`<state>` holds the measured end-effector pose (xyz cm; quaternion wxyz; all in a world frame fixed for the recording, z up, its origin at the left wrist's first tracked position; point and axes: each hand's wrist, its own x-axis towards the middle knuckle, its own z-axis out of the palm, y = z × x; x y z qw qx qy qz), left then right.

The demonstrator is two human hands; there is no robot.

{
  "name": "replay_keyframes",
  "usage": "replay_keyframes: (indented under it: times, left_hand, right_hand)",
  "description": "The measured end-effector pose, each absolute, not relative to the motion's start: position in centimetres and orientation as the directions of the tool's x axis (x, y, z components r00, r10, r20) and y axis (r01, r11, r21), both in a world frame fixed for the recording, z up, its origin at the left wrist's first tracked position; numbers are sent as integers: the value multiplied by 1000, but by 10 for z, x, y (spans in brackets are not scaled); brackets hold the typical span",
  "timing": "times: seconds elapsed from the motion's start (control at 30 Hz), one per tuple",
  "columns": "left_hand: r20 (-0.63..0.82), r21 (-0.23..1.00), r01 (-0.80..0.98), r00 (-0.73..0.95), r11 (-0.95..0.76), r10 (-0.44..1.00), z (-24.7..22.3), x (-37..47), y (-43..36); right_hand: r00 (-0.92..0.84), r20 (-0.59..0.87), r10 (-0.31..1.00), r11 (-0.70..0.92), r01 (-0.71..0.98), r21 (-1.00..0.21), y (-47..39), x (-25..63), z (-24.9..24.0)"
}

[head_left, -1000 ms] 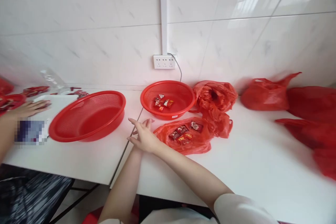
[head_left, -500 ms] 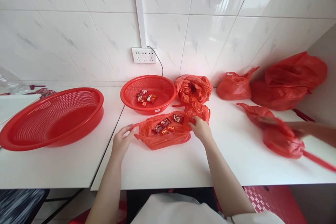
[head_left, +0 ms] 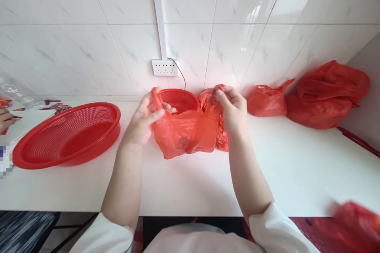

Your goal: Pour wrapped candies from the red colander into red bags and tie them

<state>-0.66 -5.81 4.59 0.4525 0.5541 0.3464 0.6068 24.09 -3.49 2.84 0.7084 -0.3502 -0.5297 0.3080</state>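
A red plastic bag (head_left: 187,132) hangs between my two hands, its handles drawn up and its front wall facing me. My left hand (head_left: 144,116) has the left handle looped around it, fingers partly spread and the thumb against the plastic. My right hand (head_left: 233,104) pinches the right handle between thumb and fingers. What lies inside the bag shows only as dark shapes through the film. Behind it stands a round red basket (head_left: 181,97), mostly covered by the bag, with a bit of a wrapped piece visible inside.
A large red basket (head_left: 89,134) rests tilted at the left. Crumpled red bags (head_left: 222,136) lie behind my right hand. Filled red bags (head_left: 267,101) stand by the wall at right. Another person's hand (head_left: 6,120) shows at the far left. A blurred red bag (head_left: 356,221) is at the lower right.
Both hands have raised the bag by its handles; its open mouth and the wrapped pieces inside no longer show. The other person's red bag at right has moved down toward the table's front edge.
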Motion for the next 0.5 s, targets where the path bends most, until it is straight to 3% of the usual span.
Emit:
replay_keyframes:
  times: [0.13, 0.23, 0.5]
  left_hand:
    - [243, 967, -6, 334, -255, 911, 47, 29, -58]
    - [244, 956, 54, 397, -287, 885, 36, 44, -55]
    - [105, 994, -36, 332, -99, 937, 16, 45, -58]
  right_hand:
    - [-133, 606, 784, 607, -43, -794, -50, 212, 43]
    - [-366, 616, 697, 667, 16, -745, -64, 203, 44]
    - [-253, 549, 797, 589, 121, -799, -56, 209, 11]
